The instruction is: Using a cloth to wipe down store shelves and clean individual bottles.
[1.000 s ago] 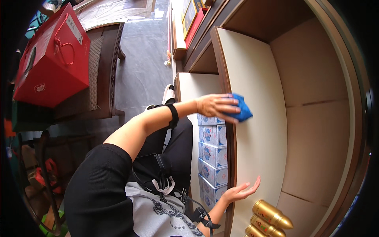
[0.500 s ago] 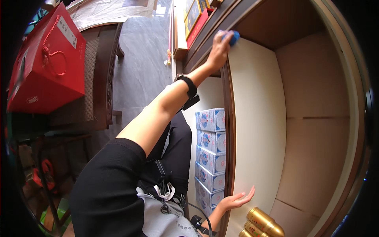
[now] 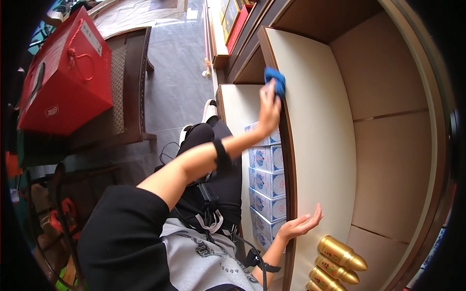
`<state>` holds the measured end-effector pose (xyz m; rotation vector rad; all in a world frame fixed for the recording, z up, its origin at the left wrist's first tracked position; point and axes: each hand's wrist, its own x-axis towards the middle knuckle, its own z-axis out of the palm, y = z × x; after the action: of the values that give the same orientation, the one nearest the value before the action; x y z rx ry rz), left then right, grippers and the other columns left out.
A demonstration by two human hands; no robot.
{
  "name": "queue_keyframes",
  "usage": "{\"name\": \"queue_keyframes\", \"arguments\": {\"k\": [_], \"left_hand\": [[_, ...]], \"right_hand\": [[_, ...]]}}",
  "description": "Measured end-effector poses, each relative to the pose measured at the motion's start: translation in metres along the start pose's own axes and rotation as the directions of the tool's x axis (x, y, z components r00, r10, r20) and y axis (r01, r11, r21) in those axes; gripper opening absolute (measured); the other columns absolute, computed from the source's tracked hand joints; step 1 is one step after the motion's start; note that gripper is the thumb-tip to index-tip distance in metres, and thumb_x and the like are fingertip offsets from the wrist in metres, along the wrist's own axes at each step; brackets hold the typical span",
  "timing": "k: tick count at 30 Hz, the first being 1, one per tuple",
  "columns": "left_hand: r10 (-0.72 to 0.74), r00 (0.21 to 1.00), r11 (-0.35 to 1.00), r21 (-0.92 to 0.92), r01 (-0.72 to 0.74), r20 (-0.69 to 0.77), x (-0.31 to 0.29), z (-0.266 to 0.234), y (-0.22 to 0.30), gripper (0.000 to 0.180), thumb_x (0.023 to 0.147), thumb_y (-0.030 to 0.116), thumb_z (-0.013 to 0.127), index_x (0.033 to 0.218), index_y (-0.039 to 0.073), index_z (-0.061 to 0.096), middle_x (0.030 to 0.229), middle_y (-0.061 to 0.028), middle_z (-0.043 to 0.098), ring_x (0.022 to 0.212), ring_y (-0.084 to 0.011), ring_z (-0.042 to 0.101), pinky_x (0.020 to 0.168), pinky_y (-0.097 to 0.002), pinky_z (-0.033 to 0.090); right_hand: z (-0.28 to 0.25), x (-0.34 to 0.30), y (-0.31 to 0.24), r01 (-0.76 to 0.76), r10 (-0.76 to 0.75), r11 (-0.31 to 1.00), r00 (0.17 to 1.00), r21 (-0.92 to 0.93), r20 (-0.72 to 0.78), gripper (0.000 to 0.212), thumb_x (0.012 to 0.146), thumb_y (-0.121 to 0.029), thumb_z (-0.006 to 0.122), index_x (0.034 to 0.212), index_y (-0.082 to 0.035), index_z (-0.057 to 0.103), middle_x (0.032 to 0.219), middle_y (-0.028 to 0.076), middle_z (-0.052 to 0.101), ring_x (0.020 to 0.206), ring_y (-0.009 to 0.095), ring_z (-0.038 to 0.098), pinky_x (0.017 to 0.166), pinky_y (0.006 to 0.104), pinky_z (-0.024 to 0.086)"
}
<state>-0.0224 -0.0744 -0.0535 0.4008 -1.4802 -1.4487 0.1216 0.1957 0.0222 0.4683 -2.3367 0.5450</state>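
The left hand (image 3: 269, 109) is gripping a blue cloth (image 3: 275, 81), partly hiding it, pressing it against the shelf's (image 3: 315, 145) front edge. The right hand (image 3: 301, 225) is lying open, palm up, on that shelf. Gold bottles (image 3: 340, 254) are running off the frame's lower edge; blue-and-white boxes (image 3: 267, 182) are filling the compartment below.

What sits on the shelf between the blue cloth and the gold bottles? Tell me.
Nothing visible. The left hand presses the blue cloth at the front edge of the cream shelf. From there to the gold bottles the surface is bare; only the right hand rests at the front edge, just short of the bottles.
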Motion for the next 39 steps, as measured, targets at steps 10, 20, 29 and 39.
{"name": "queue_keyframes", "arguments": {"k": [10,20,29,39], "left_hand": [[-0.228,0.875,0.948,-0.11,0.3,0.428,-0.13,-0.022,0.099,0.058,0.087,-0.002,0.044,0.141,0.011,0.027,0.141,-0.0193,0.02,0.133,-0.0363,0.02,0.109,-0.0401,0.017],[-0.026,0.993,0.994,0.102,0.038,-0.115,0.092,0.015,-0.038,0.053,0.084,-0.002,0.043,0.136,0.004,0.035,0.128,-0.022,0.034,0.12,-0.037,0.035,0.105,-0.0386,0.026],[-0.108,0.992,0.961,0.251,0.12,-0.061,0.2,-0.032,-0.1,0.042,0.089,0.015,0.045,0.129,0.001,0.04,0.115,-0.0289,0.047,0.107,-0.0436,0.047,0.093,-0.0429,0.039],[-0.398,0.814,0.916,0.223,0.332,0.422,-0.047,-0.041,0.039,0.039,0.089,0.02,0.052,0.121,-0.001,0.041,0.112,-0.0246,0.05,0.106,-0.0411,0.049,0.092,-0.0415,0.039]], "right_hand": [[0.002,0.003,0.004,-0.017,0.017,1.0,0.999,0.003,-0.045,0.032,0.094,-0.006,0.032,0.121,0.005,0.044,0.119,0.016,0.053,0.111,0.033,0.049,0.106,0.0506,0.027],[-0.003,-0.005,0.009,-0.023,0.026,0.991,0.999,-0.132,0.018,0.032,0.092,-0.002,0.029,0.118,0.003,0.046,0.113,0.018,0.056,0.109,0.031,0.052,0.107,0.0511,0.027],[0.0,-0.001,-0.002,-0.046,0.053,0.994,0.997,-0.1,0.063,0.032,0.091,-0.001,0.032,0.12,0.006,0.044,0.113,0.018,0.056,0.108,0.033,0.051,0.106,0.053,0.027],[0.003,0.003,0.002,-0.031,0.031,0.999,1.0,0.021,-0.001,0.033,0.092,-0.005,0.036,0.123,0.004,0.043,0.12,0.017,0.052,0.113,0.033,0.048,0.106,0.0536,0.023]]}}
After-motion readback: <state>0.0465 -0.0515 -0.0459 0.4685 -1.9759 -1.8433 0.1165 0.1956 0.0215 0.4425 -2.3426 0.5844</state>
